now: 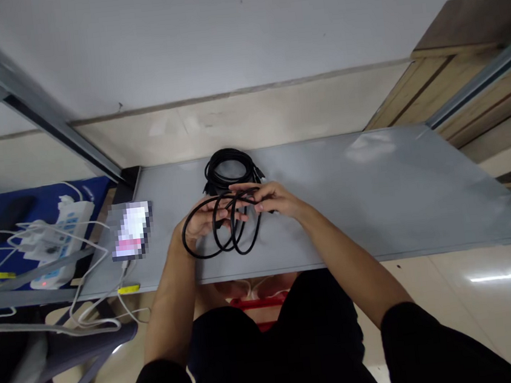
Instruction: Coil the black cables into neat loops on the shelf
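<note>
Loose loops of a black cable [243, 252] hang between my two hands, above the near half of the grey shelf. My left hand [206, 220] has the loops lying over its palm and fingers, with the fingers curled about them. From the right, my right hand [274, 198] pinches the cable between thumb and fingers near where the strands cross. Just behind my hands lies a second black cable [229, 158], wound into a neat round coil, with connector ends at its sides. My fingers partly hide its near edge.
The grey shelf [330, 208] runs along a wall between metal posts. On its left a phone [132, 230] lies with a white charging cable [100, 256] plugged in. Further left, a power strip [74, 226] carries several white plugs. A dark stool [85, 355] stands below.
</note>
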`<state>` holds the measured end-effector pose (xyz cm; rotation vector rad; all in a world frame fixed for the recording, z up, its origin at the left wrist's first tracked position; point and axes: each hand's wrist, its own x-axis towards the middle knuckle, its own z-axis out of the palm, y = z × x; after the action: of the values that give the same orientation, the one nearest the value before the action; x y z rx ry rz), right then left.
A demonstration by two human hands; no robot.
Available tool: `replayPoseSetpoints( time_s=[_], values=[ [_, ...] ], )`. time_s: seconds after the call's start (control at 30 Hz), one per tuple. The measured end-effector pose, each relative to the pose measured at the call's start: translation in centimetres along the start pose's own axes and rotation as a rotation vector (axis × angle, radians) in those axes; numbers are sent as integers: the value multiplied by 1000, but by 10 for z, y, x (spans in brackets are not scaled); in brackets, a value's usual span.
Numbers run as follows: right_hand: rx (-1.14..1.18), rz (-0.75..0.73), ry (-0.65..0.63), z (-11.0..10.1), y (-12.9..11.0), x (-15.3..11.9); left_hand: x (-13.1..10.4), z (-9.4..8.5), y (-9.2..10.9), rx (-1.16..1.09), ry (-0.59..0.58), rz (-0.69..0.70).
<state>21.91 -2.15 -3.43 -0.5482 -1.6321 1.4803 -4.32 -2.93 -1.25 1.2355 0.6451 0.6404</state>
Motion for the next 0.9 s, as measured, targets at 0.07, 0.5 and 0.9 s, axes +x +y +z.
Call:
replayPoseSetpoints(
  time_s=[0.07, 0.5, 0.9],
  values=[
    [22, 62, -10, 2, -3, 0, -1, -1, 1, 35, 13, -5],
    [191, 55, 209, -23, -16, -8, 2, -7, 12, 49, 256, 100],
    [263, 94, 240, -24, -24, -9, 15, -12, 1, 54, 555, 294]
  ],
)
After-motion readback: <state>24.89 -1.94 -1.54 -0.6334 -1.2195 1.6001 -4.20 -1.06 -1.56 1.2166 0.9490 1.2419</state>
